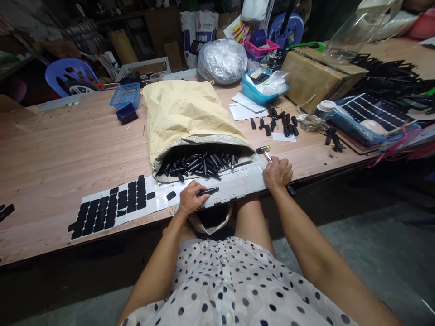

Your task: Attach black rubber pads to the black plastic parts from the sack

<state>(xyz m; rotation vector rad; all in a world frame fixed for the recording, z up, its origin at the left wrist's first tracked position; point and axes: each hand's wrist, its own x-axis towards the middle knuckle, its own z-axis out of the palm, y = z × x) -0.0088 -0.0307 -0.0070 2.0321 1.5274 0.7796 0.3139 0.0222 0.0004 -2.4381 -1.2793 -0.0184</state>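
My left hand (192, 197) is closed on a slim black pen-shaped piece (209, 191), which lies level over a pale strip (238, 183) at the table's front edge. My right hand (277, 173) is wrapped round the handle of a small hammer (267, 154); its head, with a yellowish end, points away from me and its dark grip end shows below the hand. Just beyond both hands, a yellow sack (190, 108) lies with its mouth towards me, and many black pen-shaped pieces (204, 164) show inside.
Left of my hands lies a white sheet with black stickers (112, 199). Loose black parts (285, 124) lie at right, near a cardboard box (316, 77) and a blue basket (263, 88). A small dark blue tray (127, 113) stands left of the sack.
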